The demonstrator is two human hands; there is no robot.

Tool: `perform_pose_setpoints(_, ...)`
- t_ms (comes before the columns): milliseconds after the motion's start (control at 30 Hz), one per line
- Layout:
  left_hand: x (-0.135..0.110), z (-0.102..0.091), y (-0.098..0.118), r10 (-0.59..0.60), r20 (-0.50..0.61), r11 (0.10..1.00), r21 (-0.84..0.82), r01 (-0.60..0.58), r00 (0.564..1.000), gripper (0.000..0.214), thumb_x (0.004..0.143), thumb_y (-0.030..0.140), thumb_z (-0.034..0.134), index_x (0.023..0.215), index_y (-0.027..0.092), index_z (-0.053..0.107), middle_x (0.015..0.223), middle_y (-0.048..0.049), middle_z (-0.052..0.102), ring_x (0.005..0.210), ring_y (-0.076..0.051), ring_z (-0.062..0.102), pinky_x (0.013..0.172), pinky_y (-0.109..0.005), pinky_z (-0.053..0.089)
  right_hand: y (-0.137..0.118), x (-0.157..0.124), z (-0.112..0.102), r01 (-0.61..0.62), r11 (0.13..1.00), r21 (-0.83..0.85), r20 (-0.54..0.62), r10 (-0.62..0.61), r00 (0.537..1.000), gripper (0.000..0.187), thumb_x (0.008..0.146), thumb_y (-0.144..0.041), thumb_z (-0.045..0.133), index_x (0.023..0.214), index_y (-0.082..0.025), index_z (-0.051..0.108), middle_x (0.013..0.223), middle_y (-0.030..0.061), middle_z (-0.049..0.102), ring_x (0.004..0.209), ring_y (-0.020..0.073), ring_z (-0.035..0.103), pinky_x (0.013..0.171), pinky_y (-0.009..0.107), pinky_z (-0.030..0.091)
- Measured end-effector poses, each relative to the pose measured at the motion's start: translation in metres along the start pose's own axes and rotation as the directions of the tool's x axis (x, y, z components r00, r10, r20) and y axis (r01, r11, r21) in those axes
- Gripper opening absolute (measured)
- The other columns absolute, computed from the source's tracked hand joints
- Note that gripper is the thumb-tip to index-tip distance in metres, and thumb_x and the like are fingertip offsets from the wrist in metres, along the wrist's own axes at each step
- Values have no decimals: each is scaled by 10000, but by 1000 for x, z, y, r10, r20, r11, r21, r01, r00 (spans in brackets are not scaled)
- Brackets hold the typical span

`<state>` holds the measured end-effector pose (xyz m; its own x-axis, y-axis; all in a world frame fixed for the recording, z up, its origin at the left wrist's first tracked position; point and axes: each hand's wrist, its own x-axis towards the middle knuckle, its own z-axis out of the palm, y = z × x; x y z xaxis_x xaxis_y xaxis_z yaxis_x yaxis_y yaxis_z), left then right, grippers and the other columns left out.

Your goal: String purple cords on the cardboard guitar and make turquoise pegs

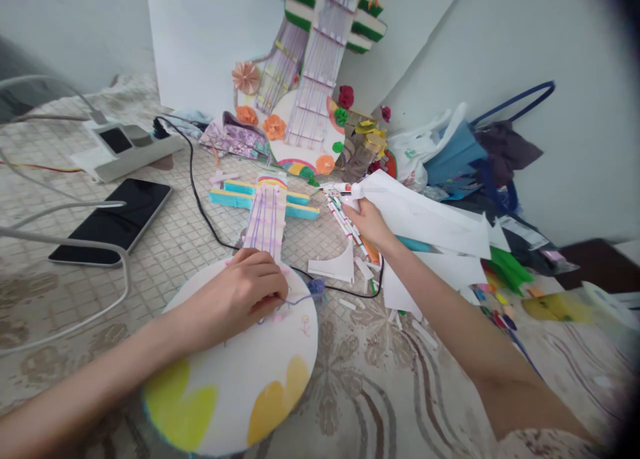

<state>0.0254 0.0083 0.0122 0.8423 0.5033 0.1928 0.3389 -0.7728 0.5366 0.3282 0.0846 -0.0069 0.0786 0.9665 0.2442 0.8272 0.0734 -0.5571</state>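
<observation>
A handmade paper instrument [285, 332] with a round white body, yellow painted shapes and a neck strung with purple yarn lies in front of me. Over the top of its body rests my left hand [255, 282], its fingers closed and pinching purple yarn [300, 299] at the lower end of the neck. The yarn trails right to a small tangle. My right hand [367, 220] is wrapped around a white glue gun [353, 195], beyond the instrument and to its right. A black cord [345, 290] loops up towards that hand. The gun's grip is mostly hidden by the fingers.
Two larger paper instruments [315, 79] with paper flowers lean on the wall. A power strip [135, 157] and a phone [115, 219] lie left among white cables. Markers [340, 219], foam scraps [333, 265], white sheets [425, 212] and bags [450, 155] crowd the right.
</observation>
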Motion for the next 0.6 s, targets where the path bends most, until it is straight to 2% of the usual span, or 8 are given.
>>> perform_pose_setpoints(100,0,1,-1,-3,9,1000,5,3,1000,175,917,176,478,782,180,589,806,-6,587,828,-175,496,791,-336,324,6,9,21,-20,996,-87,-3,20,1000,335,844,-317,493,1069,-97,608,1047,156,668,991,280,607,878,376,446)
perform_pose_setpoints(167,0,1,-1,-3,9,1000,9,3,1000,168,919,177,476,797,183,590,816,-5,590,835,-175,497,794,-337,324,8,11,27,-19,994,-105,7,20,1000,335,827,-296,511,1052,-70,611,1005,178,669,954,295,614,859,394,450)
perform_pose_setpoints(300,0,2,-3,7,5,1000,14,-7,1000,165,922,182,474,800,186,585,828,-4,596,839,-177,501,793,-340,326,14,2,22,10,992,-126,13,-8,1000,340,817,-310,533,1051,-74,607,1008,180,661,939,293,612,856,408,457)
perform_pose_setpoints(500,0,2,-4,16,-4,1000,16,-16,1000,172,921,180,471,794,186,586,816,-6,595,836,-178,502,795,-341,337,26,-18,11,108,991,-81,6,-108,994,454,827,-295,517,1242,-113,501,1234,176,576,1113,288,554,968,441,429)
perform_pose_setpoints(600,0,1,-4,25,-4,1000,17,-25,1000,162,916,183,477,802,185,593,825,-6,601,844,-179,507,805,-344,340,29,-26,10,151,988,-35,-12,-151,988,464,838,-275,510,1283,-156,458,1233,153,569,1110,272,555,963,457,443)
